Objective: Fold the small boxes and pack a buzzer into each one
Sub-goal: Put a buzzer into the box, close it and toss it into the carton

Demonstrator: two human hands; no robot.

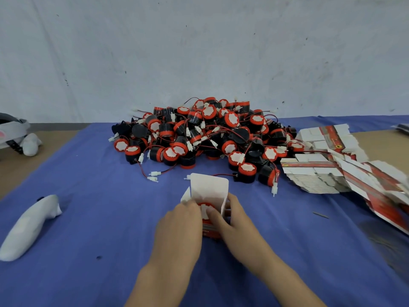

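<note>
Hands first: the left hand (181, 220) and right hand (234, 218) meet at the near centre of the tabletop (13, 167), both closed on one box (209, 189). The left grip is curled round the box's left side; the right grip pinches its right wall, with the thumb lying across the red-and-white face of a buzzer (204, 209) seated inside. The box stands on a blue cloth (99, 218), with its white lid flap upright and its side flaps not yet tucked. Judgement: this unit is folded and loaded, and only closing is left. Beyond it, at the far centre, lies a large pile (205, 134) of loose buzzers with their leads tangled. Flat boxes (321, 173) are stacked and fanned out to the right, touching the pile's edge. No closed, finished box shows anywhere in view, so the number completed cannot be told. With the pile and the flat stock both large, most of the task appears to remain. A white wrapped bundle (28, 227) lies on the cloth at the near left, well apart from the work.
</note>
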